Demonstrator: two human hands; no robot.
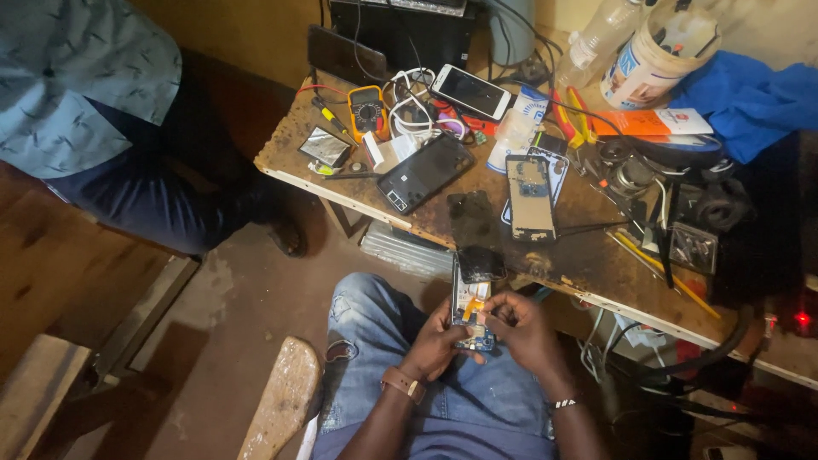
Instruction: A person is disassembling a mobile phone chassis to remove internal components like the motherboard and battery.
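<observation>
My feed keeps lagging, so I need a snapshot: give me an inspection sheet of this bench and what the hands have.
Surface: worn wooden workbench, scorched patches.
Job's things: opened phone held over lap.
Clutter: multimeter, dark phone, white phone, phone frame, plastic tub, blue cloth.
Grippers: left hand and right hand both grip it.
Cables: white cable coiled.
Surroundings: another person's leg.
</observation>
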